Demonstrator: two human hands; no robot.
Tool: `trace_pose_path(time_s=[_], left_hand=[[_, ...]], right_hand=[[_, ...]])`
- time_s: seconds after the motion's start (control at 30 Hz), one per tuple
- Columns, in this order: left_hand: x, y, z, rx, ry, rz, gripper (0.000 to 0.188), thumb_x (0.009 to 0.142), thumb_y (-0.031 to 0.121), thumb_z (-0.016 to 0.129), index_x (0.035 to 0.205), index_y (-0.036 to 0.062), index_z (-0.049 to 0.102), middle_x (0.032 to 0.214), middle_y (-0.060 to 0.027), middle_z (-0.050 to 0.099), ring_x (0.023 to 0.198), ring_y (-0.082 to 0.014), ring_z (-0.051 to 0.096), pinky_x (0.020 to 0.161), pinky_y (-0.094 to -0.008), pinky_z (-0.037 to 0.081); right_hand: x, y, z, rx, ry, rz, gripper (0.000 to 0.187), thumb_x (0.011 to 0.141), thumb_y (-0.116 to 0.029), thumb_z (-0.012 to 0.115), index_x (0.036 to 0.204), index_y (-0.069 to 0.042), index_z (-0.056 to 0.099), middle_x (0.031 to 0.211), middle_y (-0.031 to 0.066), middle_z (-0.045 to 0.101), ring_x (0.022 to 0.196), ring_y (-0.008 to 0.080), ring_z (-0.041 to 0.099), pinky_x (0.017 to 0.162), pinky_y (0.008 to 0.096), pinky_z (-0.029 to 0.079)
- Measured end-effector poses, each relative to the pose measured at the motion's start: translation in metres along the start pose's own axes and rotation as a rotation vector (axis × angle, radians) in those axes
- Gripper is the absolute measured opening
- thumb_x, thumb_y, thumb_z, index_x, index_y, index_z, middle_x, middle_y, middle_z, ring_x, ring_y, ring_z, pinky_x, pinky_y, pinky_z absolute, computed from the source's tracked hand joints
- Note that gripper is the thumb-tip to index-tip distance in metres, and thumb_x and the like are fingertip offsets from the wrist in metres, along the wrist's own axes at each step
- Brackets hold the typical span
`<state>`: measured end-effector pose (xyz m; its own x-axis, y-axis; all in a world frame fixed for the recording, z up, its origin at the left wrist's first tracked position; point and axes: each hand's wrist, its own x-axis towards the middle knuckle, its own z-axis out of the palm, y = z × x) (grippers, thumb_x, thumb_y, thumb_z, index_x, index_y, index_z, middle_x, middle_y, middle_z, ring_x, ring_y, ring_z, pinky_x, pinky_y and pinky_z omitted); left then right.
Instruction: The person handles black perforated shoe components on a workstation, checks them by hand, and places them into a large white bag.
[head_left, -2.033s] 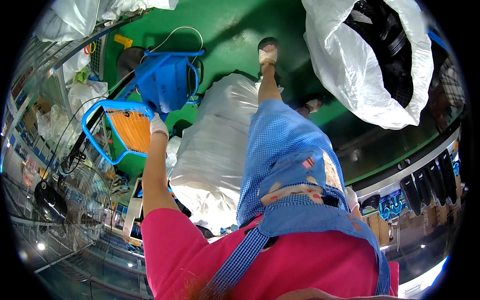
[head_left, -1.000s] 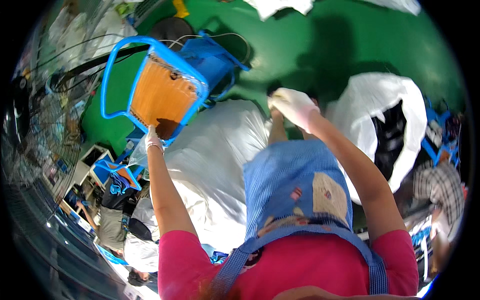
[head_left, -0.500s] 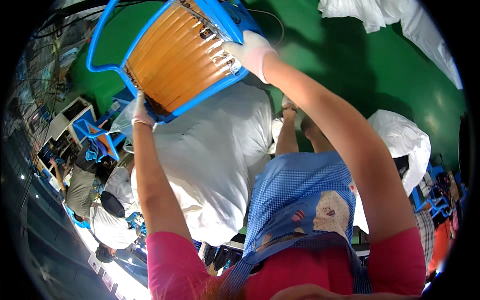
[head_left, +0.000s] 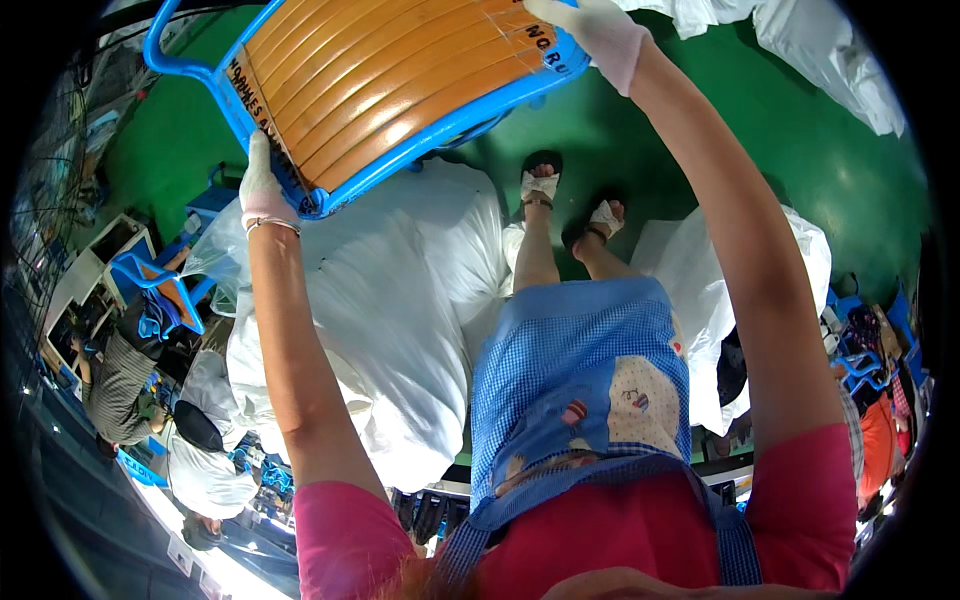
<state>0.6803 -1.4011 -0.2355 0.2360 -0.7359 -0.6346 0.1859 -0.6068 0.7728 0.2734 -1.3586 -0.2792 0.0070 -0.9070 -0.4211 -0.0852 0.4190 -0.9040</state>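
Slatted chair [head_left: 390, 85] raised nearer, gloved hands gripping

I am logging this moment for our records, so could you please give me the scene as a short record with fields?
Setting: green floor, seen from a head camera looking down
Left hand: left hand, white-gloved, grips the blue frame edge of the chair
Right hand: right hand, white-gloved, holds the opposite frame edge
Held thing: blue-framed chair with orange slats, raised at arm's length
Below: large white sack, sandalled feet
Clothing: blue checked apron, pink top
Others: people at far left
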Motion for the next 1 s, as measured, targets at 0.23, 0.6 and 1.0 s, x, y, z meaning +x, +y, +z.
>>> trace_pose_path(time_s=[0.23, 0.6, 1.0], left_hand=[[-0.048, -0.043, 0.067, 0.145, 0.003, -0.091, 0.047, 0.087, 0.038, 0.066, 0.114, 0.0001, 0.061, 0.102, -0.0099, 0.067, 0.087, -0.0248, 0.065, 0.078, -0.0385, 0.054], [-0.094, -0.154, 0.102, 0.47, -0.04, 0.029, 0.078, 0.088, 0.051, 0.059, 0.13, -0.0116, 0.044, 0.125, -0.0132, 0.055, 0.108, -0.0212, 0.052, 0.096, -0.0334, 0.04], [-0.234, -0.203, 0.243, 2.069, -1.545, 1.834, 0.06, 0.077, 0.019, 0.061, 0.133, 0.0044, 0.046, 0.133, -0.0159, 0.048, 0.133, -0.0353, 0.034, 0.112, -0.0467, 0.025]], right_hand=[[-0.066, 0.034, -0.059, -0.668, 0.156, -0.385, 0.034, 0.09, -0.026, 0.056, 0.111, 0.0, 0.061, 0.101, 0.0105, 0.064, 0.088, 0.02, 0.06, 0.079, 0.0328, 0.049], [-0.19, 0.095, -0.097, -0.131, 0.578, 0.284, 0.066, 0.078, -0.051, 0.065, 0.115, 0.003, 0.059, 0.103, 0.0191, 0.065, 0.096, 0.0287, 0.063, 0.086, 0.0376, 0.047], [-0.484, 0.124, -0.013, -0.496, 0.416, 0.448, 0.031, 0.087, -0.029, 0.053, 0.099, -0.003, 0.063, 0.103, 0.0196, 0.063, 0.101, 0.0384, 0.059, 0.087, 0.0435, 0.046]])
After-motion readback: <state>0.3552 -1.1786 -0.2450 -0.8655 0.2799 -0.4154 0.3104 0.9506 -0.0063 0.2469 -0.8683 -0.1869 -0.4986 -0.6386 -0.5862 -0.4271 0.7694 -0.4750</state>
